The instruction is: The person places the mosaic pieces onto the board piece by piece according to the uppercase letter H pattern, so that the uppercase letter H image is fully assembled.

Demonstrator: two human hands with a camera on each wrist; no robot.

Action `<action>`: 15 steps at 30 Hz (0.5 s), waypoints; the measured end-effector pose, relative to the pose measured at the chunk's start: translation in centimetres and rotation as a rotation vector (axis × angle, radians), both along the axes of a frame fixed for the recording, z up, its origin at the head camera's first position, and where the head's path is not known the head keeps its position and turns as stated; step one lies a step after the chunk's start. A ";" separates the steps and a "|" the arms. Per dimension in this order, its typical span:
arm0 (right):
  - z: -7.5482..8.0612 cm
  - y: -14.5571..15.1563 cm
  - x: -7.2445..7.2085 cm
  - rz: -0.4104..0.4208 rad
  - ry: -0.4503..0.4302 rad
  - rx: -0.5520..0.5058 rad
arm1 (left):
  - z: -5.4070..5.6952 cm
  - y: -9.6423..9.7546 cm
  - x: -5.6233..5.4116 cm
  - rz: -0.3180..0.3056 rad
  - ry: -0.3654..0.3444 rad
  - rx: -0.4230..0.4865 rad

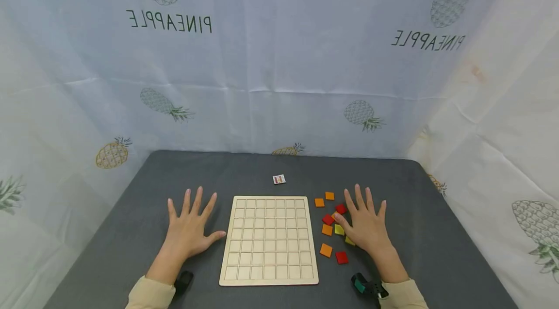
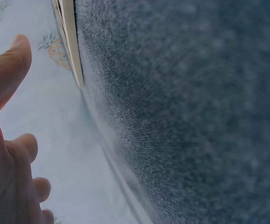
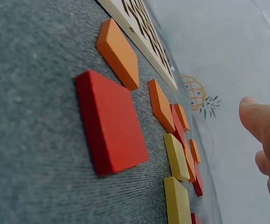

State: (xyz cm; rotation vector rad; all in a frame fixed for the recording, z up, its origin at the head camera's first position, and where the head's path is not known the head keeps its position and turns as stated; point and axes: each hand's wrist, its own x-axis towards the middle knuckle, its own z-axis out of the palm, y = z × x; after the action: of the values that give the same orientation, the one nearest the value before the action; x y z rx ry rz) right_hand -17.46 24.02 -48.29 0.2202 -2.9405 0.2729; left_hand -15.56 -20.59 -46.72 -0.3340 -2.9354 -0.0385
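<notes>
A pale wooden board [image 1: 269,241] with a grid of square recesses lies flat on the dark grey table. To its left my left hand [image 1: 188,231] is spread palm down, its thumb tip right at the board's left edge. On the other side, my right hand [image 1: 369,226] is spread too, fingers straight, with its thumb overlapping a tile in the head view. Loose square tiles lie between board and right hand: several orange tiles [image 1: 325,250], several red tiles [image 3: 114,123] and yellow tiles [image 1: 339,230]. The right hand partly hides one yellow tile. Neither hand holds anything.
A small printed card [image 1: 279,179] lies beyond the board. The grey table [image 1: 192,166] has rounded far corners. White cloth [image 1: 271,66] with pineapple prints hangs behind and at both sides. Dark wrist devices show at both wrists, the right one [image 1: 367,285] with a green part.
</notes>
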 end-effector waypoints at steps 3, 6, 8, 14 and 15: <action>0.0 0.1 -0.2 0.002 0.001 -0.016 | -0.1 0.1 -0.2 -0.004 0.000 0.005; -0.1 0.4 -0.4 0.000 0.009 -0.035 | -0.3 0.3 -0.4 -0.024 0.002 0.015; -0.1 0.6 -0.5 0.002 0.020 -0.048 | -0.5 0.5 -0.6 -0.054 -0.002 0.029; -0.5 1.2 -0.7 0.021 0.037 -0.168 | -1.2 1.7 -0.9 -0.191 -0.045 0.186; -0.6 1.4 -0.7 0.022 0.030 -0.201 | -1.3 1.9 -1.0 -0.213 -0.058 0.238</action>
State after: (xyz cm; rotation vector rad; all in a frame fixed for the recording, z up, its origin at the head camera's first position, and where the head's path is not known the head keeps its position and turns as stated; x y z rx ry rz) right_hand -18.20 25.39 -48.89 0.2262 -2.8564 0.5599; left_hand -16.53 -18.67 -48.02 -0.6127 -2.8950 -0.4294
